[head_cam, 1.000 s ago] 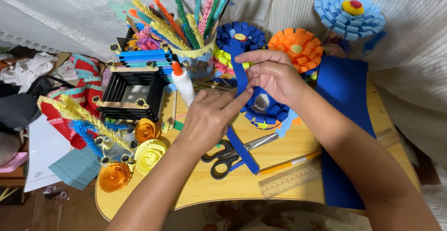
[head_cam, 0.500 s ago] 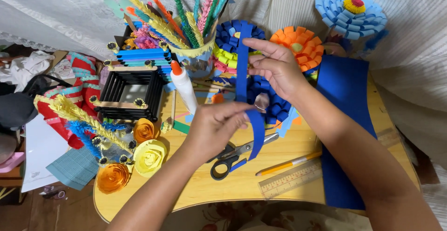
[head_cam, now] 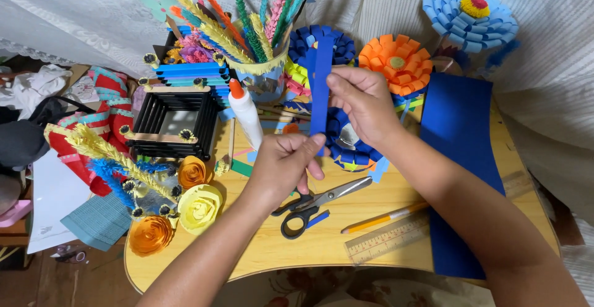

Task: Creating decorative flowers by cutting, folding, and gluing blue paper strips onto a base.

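A dark blue paper strip is stretched upright between my two hands over the wooden table. My left hand pinches its lower end with thumb and forefinger. Higher up, my right hand grips the strip near the middle. Right behind the strip lies a half-made blue paper flower with a shiny round centre. Black-handled scissors lie open on the table just below my left hand.
A white glue bottle with an orange cap stands left of my hands. A cup of paper stems, a black stick box, paper roses, a pencil, a ruler and a blue sheet crowd the table.
Both hands have pulled the blue strip straight and upright. My left hand slid down to its lower end, and my right hand shifted up along it.
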